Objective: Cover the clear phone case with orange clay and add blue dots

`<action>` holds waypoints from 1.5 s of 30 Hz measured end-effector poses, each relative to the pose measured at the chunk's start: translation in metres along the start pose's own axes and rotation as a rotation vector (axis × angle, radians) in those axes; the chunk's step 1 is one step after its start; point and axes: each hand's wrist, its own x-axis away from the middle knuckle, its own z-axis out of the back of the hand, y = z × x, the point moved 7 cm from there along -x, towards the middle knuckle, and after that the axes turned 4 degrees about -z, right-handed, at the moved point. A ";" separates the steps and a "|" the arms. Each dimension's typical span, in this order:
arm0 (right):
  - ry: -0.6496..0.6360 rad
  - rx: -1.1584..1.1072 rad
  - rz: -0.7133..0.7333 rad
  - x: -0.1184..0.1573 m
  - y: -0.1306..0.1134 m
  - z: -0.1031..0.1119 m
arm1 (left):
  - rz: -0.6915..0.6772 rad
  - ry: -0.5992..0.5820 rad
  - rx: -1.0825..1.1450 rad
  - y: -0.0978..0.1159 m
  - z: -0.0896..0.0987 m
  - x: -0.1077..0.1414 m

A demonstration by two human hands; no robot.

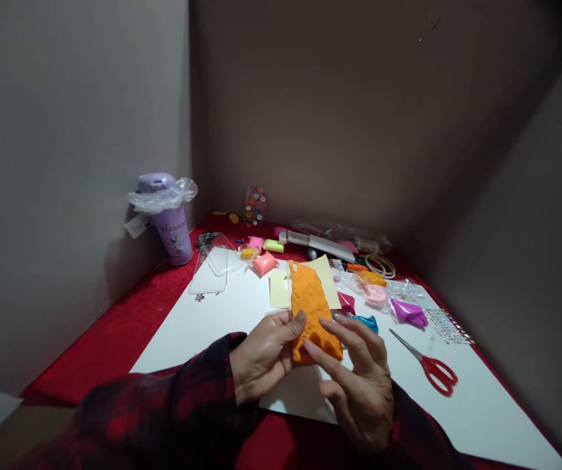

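A phone case covered in lumpy orange clay (310,294) is held up over the white board, its camera cutout at the top left corner. My left hand (269,352) grips its lower left side, thumb on the clay and fingers behind. With fingers spread, my right hand (359,372) touches the lower part of the clay with its fingertips and does not grip the case. Behind the case lie pale yellow paper sheets (328,277). A blue clay packet (366,322) is partly hidden by my right hand.
Red-handled scissors (430,365) lie at right, near a rhinestone sheet (450,326) and a purple clay packet (409,313). Clear phone cases (209,281) lie at left. A lilac tumbler (173,228) stands by the left wall. A decorated case (255,205) leans at the back.
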 end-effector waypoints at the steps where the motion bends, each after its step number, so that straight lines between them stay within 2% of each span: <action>1: 0.006 -0.014 -0.008 0.000 0.002 0.002 | 0.002 0.003 0.001 0.001 -0.001 0.000; 8: -0.013 0.028 0.039 0.002 0.003 0.002 | -0.002 -0.011 0.010 0.000 -0.002 -0.001; 15: 0.016 -0.073 -0.047 0.007 0.012 0.008 | -0.002 0.007 -0.028 0.003 -0.001 -0.001; 22: -0.008 0.012 0.035 0.004 0.006 0.005 | -0.008 -0.007 0.013 0.002 -0.001 -0.001; 29: 0.051 -0.025 0.021 0.006 0.009 0.017 | -0.006 0.031 -0.026 0.005 -0.001 -0.001; 36: 0.035 0.016 0.115 0.000 -0.001 0.015 | -0.010 0.015 -0.008 0.006 -0.001 0.000; 45: 0.049 0.005 0.109 0.005 -0.002 0.010 | -0.005 -0.001 -0.013 0.004 -0.004 0.001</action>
